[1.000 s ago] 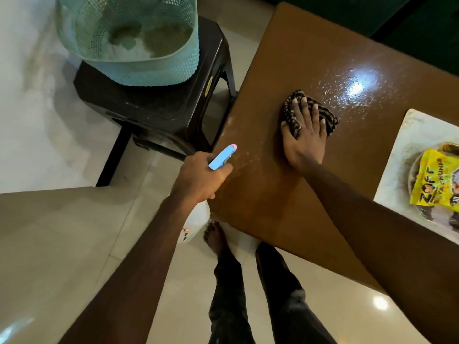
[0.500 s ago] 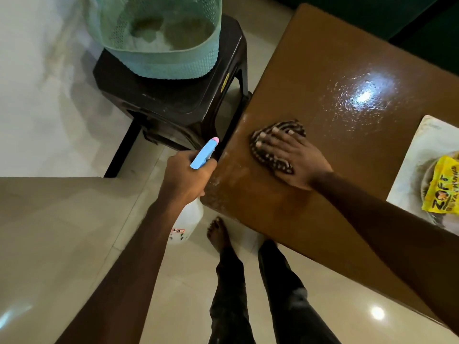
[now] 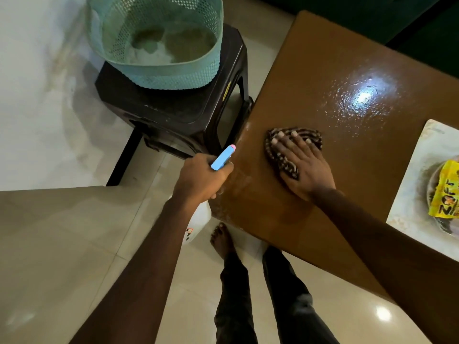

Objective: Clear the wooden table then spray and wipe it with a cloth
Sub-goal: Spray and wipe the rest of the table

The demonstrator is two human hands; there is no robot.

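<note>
The brown wooden table [image 3: 323, 78] fills the right half of the view, and its top glistens wet around a light reflection. My right hand [image 3: 301, 165] lies flat with fingers spread, pressing a dark patterned cloth [image 3: 278, 157] onto the table near its left edge. My left hand [image 3: 202, 178] is closed around a spray bottle just off the table's left corner. The bottle's blue nozzle [image 3: 222, 158] with a pink tip points up and to the right, and its white body [image 3: 196, 225] hangs below my wrist.
A pale placemat [image 3: 417, 192] at the right edge carries a plate with a yellow snack packet [image 3: 445, 194]. Left of the table stands a dark stool [image 3: 173, 112] holding a teal mesh basket [image 3: 154, 43]. My legs and a bare foot [image 3: 221, 240] stand on the tiled floor.
My right hand dragged the cloth from the table's middle toward its left edge, then a little back to the right. My left hand kept hold of the spray bottle.
</note>
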